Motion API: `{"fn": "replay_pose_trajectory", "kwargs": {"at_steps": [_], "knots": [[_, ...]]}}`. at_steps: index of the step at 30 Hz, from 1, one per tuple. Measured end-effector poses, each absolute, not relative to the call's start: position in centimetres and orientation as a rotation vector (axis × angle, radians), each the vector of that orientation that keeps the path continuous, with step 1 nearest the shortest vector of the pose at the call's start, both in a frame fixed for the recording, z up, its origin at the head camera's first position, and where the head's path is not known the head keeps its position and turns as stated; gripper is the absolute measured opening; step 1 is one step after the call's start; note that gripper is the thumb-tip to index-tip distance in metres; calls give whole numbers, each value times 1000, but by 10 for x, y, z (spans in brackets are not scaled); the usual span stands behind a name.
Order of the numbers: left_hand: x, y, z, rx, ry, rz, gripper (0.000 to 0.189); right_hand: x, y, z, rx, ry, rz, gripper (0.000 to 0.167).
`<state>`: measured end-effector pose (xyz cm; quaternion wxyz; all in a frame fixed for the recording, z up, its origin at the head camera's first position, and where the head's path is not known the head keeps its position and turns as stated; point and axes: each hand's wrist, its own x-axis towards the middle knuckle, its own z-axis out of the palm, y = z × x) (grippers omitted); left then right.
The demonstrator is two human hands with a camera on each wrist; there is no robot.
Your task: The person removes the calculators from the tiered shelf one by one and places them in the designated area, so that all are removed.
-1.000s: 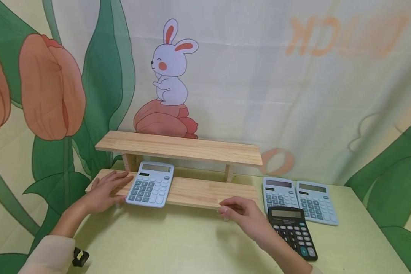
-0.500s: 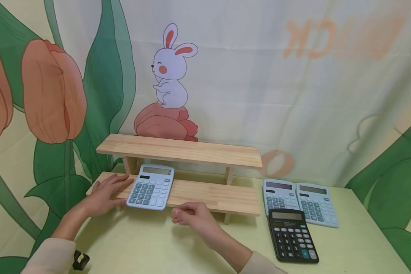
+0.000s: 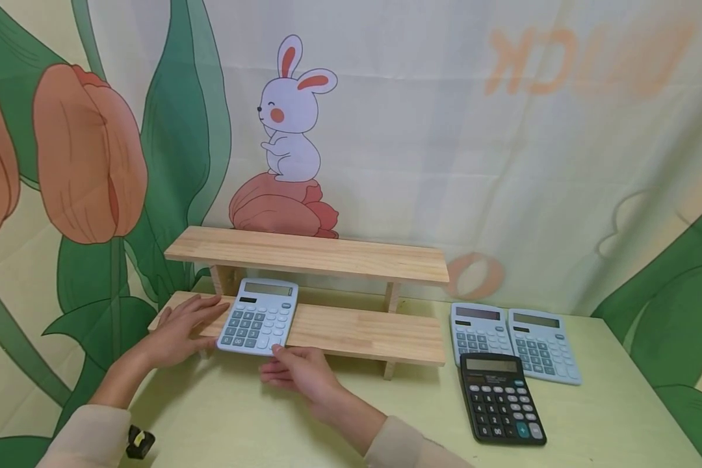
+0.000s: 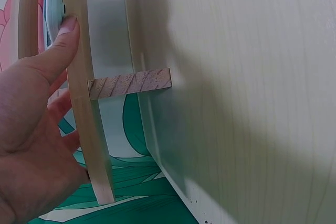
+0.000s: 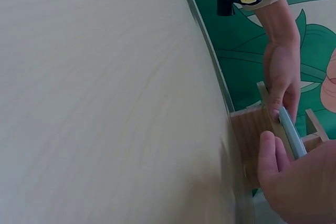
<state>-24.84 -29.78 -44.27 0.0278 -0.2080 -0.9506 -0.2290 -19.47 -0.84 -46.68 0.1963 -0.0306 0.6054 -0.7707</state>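
Note:
A light blue calculator (image 3: 257, 317) lies on the lower board of a two-tier wooden shelf (image 3: 363, 331), its bottom edge jutting over the front. My left hand (image 3: 178, 331) rests on that board at the calculator's left side. In the left wrist view, its thumb (image 4: 65, 32) touches the calculator's edge. My right hand (image 3: 307, 377) is at the lower right corner, thumb against the calculator and fingers extended below. In the right wrist view, the right fingers (image 5: 269, 156) stand apart from the calculator (image 5: 292, 132); the right thumb is hidden there.
Two more light blue calculators (image 3: 480, 325) lie side by side on the table at right. A black calculator (image 3: 503, 400) lies in front, overlapping one's lower edge. The shelf's upper board (image 3: 310, 253) stands behind the lower one. A printed curtain (image 3: 398, 162) hangs behind.
My right hand has moved left, from the right part of the shelf's front edge to the calculator's lower right corner, and its fingers have straightened. My left hand stays in place.

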Motion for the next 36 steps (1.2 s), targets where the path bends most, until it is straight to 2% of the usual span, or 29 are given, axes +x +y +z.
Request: {"fn": "replay_pose_trajectory", "kwargs": {"at_steps": [18,36], "knots": [[-251,-292,-446,-649,-2948,-703,72,-195,-10,-474,27,1563,-2316,28],[-247,-296,-442,-636,-2939,-697,77,-168,11,-472,-9,1592,-2228,24]]}}
